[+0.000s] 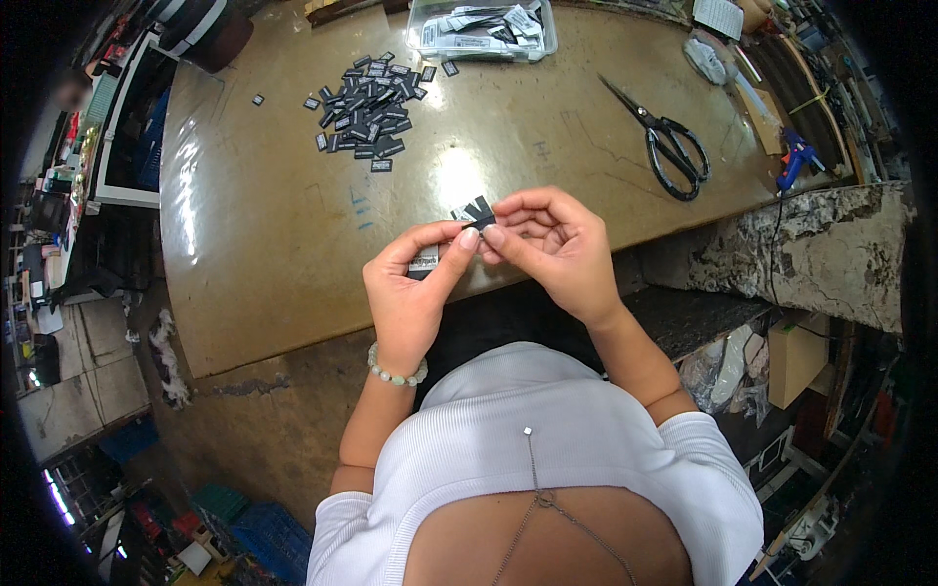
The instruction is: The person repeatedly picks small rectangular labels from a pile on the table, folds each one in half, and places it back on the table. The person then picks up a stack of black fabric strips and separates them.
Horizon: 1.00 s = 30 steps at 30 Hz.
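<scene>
Close together over the table's near edge, both hands are pinched on small black labels [476, 216] that look like woven tags. My left hand [405, 283] grips them between thumb and forefinger, and a black-and-white label strip [423, 261] shows under its fingers. From the other side, my right hand [562, 239] has thumb and fingertips closed on the same labels. Exactly how many pieces are held is hidden by the fingers. Beyond the hands, to the left, lies a loose pile of small black labels [366, 109].
A clear plastic box [427, 45] of label strips stands at the far edge of the brown table [264, 283]. Black-handled scissors [674, 156] lie to the right, with a blue glue gun [799, 159] and its cord beyond. One stray label [258, 100] sits far left.
</scene>
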Each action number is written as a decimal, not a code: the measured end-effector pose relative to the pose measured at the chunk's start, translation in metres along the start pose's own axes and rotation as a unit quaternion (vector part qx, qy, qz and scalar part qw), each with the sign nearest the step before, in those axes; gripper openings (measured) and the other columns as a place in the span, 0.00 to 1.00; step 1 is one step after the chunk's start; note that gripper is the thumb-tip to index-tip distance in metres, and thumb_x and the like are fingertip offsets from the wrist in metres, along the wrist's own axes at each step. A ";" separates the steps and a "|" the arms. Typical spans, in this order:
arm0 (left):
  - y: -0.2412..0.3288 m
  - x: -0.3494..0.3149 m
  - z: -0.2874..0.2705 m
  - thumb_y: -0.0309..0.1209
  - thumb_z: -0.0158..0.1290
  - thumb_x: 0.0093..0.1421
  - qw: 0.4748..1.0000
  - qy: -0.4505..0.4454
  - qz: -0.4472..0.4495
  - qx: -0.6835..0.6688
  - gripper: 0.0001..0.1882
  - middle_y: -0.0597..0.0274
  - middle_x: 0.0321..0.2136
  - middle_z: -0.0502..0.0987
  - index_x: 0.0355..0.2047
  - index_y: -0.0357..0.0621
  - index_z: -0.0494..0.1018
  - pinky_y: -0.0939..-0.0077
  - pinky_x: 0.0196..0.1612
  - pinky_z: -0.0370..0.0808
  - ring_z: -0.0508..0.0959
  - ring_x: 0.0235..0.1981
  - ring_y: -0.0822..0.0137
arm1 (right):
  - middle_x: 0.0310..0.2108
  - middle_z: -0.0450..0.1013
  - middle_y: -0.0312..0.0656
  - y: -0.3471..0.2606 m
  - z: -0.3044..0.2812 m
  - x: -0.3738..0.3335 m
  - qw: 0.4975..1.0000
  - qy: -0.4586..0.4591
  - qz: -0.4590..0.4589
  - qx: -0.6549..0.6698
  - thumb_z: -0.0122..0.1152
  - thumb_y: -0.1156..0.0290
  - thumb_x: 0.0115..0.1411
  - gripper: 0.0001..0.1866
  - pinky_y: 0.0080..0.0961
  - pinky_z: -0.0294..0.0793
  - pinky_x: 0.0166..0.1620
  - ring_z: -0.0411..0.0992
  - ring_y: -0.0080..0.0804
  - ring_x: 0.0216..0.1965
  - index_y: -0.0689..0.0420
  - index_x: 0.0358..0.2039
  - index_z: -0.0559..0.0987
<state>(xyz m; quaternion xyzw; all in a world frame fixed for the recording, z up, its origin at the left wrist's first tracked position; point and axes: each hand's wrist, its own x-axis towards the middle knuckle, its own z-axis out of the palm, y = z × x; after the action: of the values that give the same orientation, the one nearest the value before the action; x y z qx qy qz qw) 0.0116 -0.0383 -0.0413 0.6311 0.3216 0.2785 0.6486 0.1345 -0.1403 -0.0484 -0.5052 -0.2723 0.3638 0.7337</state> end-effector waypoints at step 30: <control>-0.013 -0.002 -0.009 0.25 0.60 0.55 0.999 -0.008 0.038 0.023 0.07 0.61 0.31 0.78 0.31 0.33 0.77 0.81 0.38 0.71 0.75 0.31 0.74 | 0.32 0.71 0.39 0.012 0.011 -0.007 0.998 -0.024 0.039 0.037 0.55 0.75 0.62 0.07 0.18 0.79 0.34 0.73 0.20 0.29 0.67 0.37 0.72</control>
<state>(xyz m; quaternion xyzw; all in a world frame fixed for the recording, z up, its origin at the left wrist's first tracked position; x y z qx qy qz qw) 0.0031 -0.0350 -0.0538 0.6596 0.2984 0.2908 0.6255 0.1192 -0.1376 -0.0561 -0.4790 -0.2565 0.4142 0.7302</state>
